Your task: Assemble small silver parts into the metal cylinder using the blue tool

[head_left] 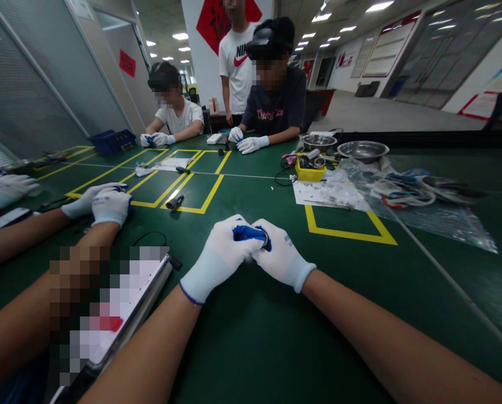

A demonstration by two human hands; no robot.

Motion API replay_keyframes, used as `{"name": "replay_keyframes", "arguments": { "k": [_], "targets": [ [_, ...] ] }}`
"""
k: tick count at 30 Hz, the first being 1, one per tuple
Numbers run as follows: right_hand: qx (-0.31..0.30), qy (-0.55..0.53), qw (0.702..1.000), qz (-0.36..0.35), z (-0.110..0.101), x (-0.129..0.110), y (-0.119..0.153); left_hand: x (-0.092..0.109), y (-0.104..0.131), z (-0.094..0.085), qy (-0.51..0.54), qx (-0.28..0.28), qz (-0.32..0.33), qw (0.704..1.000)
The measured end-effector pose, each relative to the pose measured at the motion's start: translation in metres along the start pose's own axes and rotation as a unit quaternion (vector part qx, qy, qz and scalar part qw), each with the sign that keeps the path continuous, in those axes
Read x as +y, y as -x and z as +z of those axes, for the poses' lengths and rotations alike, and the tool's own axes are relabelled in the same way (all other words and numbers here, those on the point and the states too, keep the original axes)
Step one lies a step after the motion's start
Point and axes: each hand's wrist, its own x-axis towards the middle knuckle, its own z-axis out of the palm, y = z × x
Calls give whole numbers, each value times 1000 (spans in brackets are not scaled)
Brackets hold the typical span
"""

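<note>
Grey floor lay open past the far edge of a green table, bare beside the right forearm, with yellow tape ahead. The gloved left hand and right hand were closed together on a small curved part, mostly hidden between them.

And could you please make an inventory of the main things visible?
Table: 1, green, foreground
Tape outlines: several, yellow, on table
Bin: 1, blue, far left
Cylindrical part: 1, dark, left of centre
Paper sheets: 2+, white, mid-table
Box: 1, yellow, right of centre
Bowls: 2, silver, far right
Plastic sheet: 1, transparent, right
Cords: several, blue and white, right
Device: 1, pale screen, lower left
People: 3, white or dark tops, far side
Neighbours' gloved hands: 3, white, left
Small part: 1, mostly hidden, between own hands
Left hand: 1, white glove, centre
Right hand: 1, white glove, centre
</note>
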Motion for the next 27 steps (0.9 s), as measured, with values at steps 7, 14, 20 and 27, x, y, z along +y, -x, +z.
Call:
{"name": "replay_keyframes", "arguments": {
  "k": [7, 14, 20, 27],
  "targets": [
    [1, 25, 1000, 19, 2, 6, 0, -2, 0, 3, -75, 20, 36, 996],
    [6, 34, 999, 33, 2, 8, -1, -4, 2, 7, -102, 12, 55, 993],
    [7, 21, 999, 43, 2, 7, -1, -4, 2, 8, -135, 14, 58, 989],
    [7, 33, 998, 52, 3, 8, -1, 0, 2, 12, -118, 44, 20, 992]
  ]
}}
